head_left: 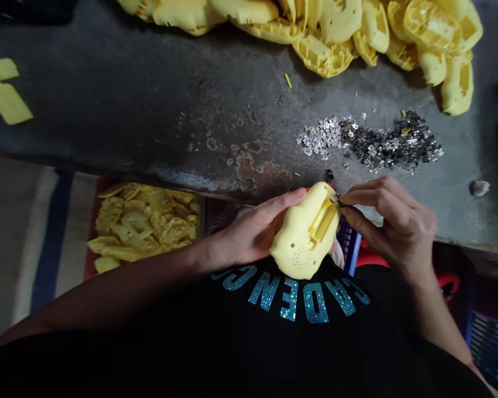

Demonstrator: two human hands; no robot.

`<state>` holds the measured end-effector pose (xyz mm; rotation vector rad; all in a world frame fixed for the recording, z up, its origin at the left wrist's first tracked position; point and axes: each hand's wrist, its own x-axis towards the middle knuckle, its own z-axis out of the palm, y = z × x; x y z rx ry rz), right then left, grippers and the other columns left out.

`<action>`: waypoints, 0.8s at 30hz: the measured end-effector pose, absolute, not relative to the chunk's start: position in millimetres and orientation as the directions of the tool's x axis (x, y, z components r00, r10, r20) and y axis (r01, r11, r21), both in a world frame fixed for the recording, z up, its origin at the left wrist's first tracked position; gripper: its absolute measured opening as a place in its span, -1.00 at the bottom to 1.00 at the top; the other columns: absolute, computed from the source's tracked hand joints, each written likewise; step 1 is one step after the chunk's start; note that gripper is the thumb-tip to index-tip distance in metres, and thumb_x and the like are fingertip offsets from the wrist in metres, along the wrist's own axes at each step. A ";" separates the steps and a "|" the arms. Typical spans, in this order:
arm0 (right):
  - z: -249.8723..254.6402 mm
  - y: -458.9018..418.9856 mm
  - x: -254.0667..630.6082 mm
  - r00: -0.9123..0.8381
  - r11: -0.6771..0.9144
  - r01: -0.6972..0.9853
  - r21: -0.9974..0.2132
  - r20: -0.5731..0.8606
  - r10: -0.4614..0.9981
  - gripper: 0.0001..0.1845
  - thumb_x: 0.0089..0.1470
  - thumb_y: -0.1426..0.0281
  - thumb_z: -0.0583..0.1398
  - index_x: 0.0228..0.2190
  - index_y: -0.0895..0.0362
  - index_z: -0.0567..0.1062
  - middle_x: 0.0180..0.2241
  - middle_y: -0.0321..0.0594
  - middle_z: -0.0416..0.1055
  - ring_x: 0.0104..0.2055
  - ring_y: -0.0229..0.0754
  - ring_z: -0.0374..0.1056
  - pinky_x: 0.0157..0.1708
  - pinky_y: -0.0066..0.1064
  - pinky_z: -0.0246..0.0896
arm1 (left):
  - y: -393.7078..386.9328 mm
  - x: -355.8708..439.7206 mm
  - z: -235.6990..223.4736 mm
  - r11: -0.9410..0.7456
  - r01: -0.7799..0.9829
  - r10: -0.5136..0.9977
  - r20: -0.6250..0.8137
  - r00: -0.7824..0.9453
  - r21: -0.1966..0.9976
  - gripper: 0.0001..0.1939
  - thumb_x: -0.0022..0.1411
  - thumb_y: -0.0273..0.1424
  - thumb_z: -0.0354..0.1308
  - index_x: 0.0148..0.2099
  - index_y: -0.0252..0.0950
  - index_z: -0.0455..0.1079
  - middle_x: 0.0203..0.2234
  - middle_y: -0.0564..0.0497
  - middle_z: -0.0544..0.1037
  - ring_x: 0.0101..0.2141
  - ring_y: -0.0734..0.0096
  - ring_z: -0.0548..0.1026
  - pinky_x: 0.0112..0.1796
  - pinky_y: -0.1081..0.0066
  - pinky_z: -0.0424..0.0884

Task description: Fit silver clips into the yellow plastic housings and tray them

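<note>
My left hand grips a yellow plastic shell by its left side, over the table's front edge. The shell has an oblong battery recess, a cluster of tiny holes and a few screw holes. At the upper end of that recess, my right hand pinches a small metal contact piece between thumb and fingertips. The piece touches or nearly touches the shell; its exact shape is too small to make out. Beyond the hands, a pile of small metal contacts lies on the dark table.
Many yellow shells are heaped along the table's far side. A red crate of yellow parts stands below its front edge. Flat yellow pieces lie at far left, a small pale lump at right. A blue basket is lower right.
</note>
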<state>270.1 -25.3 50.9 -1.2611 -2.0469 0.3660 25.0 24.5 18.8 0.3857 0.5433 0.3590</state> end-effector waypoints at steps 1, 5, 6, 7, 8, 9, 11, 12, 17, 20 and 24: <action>51.7 -24.5 270.5 -0.303 0.499 0.674 -0.545 0.412 0.859 -0.65 0.36 0.50 0.40 0.07 -0.14 0.66 -0.10 -0.24 0.73 -0.11 0.01 0.66 -0.12 -0.08 0.55 | 24.1 24.6 17.6 0.866 -0.234 0.430 -0.418 0.800 0.443 -0.34 0.37 0.12 0.46 0.25 -0.28 0.65 0.06 -0.20 0.81 0.18 -0.11 0.72 0.21 0.14 0.60; 56.3 -23.3 271.0 -0.379 0.554 0.693 -0.461 0.422 0.824 -0.54 0.38 0.54 0.39 0.18 -0.14 0.60 -0.05 -0.21 0.72 -0.08 0.00 0.65 -0.09 -0.08 0.58 | 23.1 24.7 15.3 0.871 -0.259 0.430 -0.392 0.814 0.418 -0.34 0.42 0.06 0.44 0.32 -0.29 0.59 0.11 -0.21 0.79 0.18 -0.08 0.73 0.30 0.11 0.55; 57.5 -23.1 270.3 -0.396 0.566 0.699 -0.436 0.423 0.815 -0.53 0.38 0.55 0.38 0.19 -0.12 0.58 -0.05 -0.19 0.72 -0.08 -0.01 0.64 -0.09 -0.09 0.58 | 23.0 24.8 15.6 0.876 -0.256 0.423 -0.396 0.815 0.408 -0.34 0.44 0.05 0.42 0.34 -0.31 0.58 0.14 -0.22 0.78 0.18 -0.08 0.73 0.31 0.10 0.54; 58.5 -22.9 269.5 -0.411 0.577 0.705 -0.412 0.425 0.806 -0.54 0.38 0.56 0.38 0.18 -0.09 0.57 -0.05 -0.18 0.71 -0.09 -0.02 0.64 -0.10 -0.11 0.58 | 22.9 25.0 16.1 0.881 -0.255 0.418 -0.403 0.815 0.398 -0.35 0.46 0.03 0.40 0.36 -0.32 0.56 0.16 -0.24 0.77 0.18 -0.09 0.73 0.32 0.09 0.54; 59.1 -22.7 268.6 -0.424 0.584 0.713 -0.388 0.426 0.799 -0.56 0.38 0.58 0.38 0.17 -0.05 0.56 -0.05 -0.16 0.71 -0.10 -0.04 0.63 -0.11 -0.13 0.57 | 22.8 25.1 16.6 0.886 -0.254 0.413 -0.410 0.813 0.388 -0.35 0.47 0.01 0.39 0.37 -0.33 0.55 0.17 -0.25 0.76 0.18 -0.08 0.73 0.32 0.08 0.54; 59.4 -22.7 267.8 -0.434 0.591 0.719 -0.366 0.428 0.793 -0.58 0.37 0.59 0.38 0.15 -0.02 0.56 -0.05 -0.16 0.71 -0.12 -0.06 0.61 -0.12 -0.15 0.57 | 22.7 25.3 17.2 0.890 -0.255 0.410 -0.417 0.811 0.378 -0.36 0.48 -0.01 0.38 0.38 -0.34 0.54 0.18 -0.26 0.76 0.18 -0.08 0.73 0.32 0.08 0.54; 58.8 -23.0 266.4 -0.446 0.597 0.731 -0.331 0.431 0.785 -0.62 0.37 0.59 0.38 0.11 0.02 0.56 -0.07 -0.15 0.71 -0.15 -0.07 0.58 -0.14 -0.17 0.55 | 22.3 26.0 17.9 0.892 -0.264 0.413 -0.422 0.807 0.367 -0.36 0.48 -0.04 0.39 0.40 -0.34 0.52 0.21 -0.26 0.74 0.18 -0.06 0.72 0.32 0.10 0.53; 58.2 -23.4 265.9 -0.449 0.598 0.736 -0.318 0.431 0.783 -0.63 0.37 0.59 0.38 0.10 0.04 0.56 -0.08 -0.14 0.70 -0.16 -0.07 0.56 -0.14 -0.18 0.55 | 22.1 26.5 18.2 0.890 -0.272 0.419 -0.420 0.805 0.365 -0.36 0.48 -0.05 0.40 0.41 -0.33 0.52 0.22 -0.25 0.74 0.19 -0.05 0.72 0.32 0.11 0.52; 55.2 -28.0 264.4 -0.417 0.588 0.724 -0.361 0.450 0.790 -0.62 0.33 0.64 0.39 0.09 0.07 0.58 -0.09 -0.09 0.69 -0.17 -0.07 0.56 -0.14 -0.19 0.54 | 22.1 27.6 18.8 0.881 -0.293 0.440 -0.416 0.796 0.373 -0.35 0.48 -0.07 0.41 0.42 -0.33 0.53 0.21 -0.26 0.74 0.21 -0.04 0.70 0.29 0.17 0.53; 52.4 -31.3 262.1 -0.332 0.551 0.705 -0.447 0.478 0.813 -0.58 0.32 0.68 0.37 0.08 0.04 0.60 -0.08 -0.13 0.71 -0.16 -0.08 0.61 -0.13 -0.19 0.54 | 22.1 26.9 18.3 0.883 -0.283 0.435 -0.425 0.793 0.376 -0.34 0.45 -0.04 0.43 0.40 -0.33 0.55 0.17 -0.25 0.76 0.17 -0.02 0.72 0.25 0.19 0.56; 46.8 -33.4 256.4 -0.246 0.499 0.735 -0.459 0.506 0.827 -0.56 0.32 0.68 0.35 0.08 -0.01 0.62 -0.11 -0.17 0.72 -0.17 -0.08 0.62 -0.14 -0.19 0.56 | 19.7 27.5 15.3 0.885 -0.283 0.429 -0.415 0.802 0.370 -0.35 0.47 -0.02 0.40 0.39 -0.33 0.56 0.10 -0.23 0.79 0.14 -0.04 0.73 0.24 0.15 0.58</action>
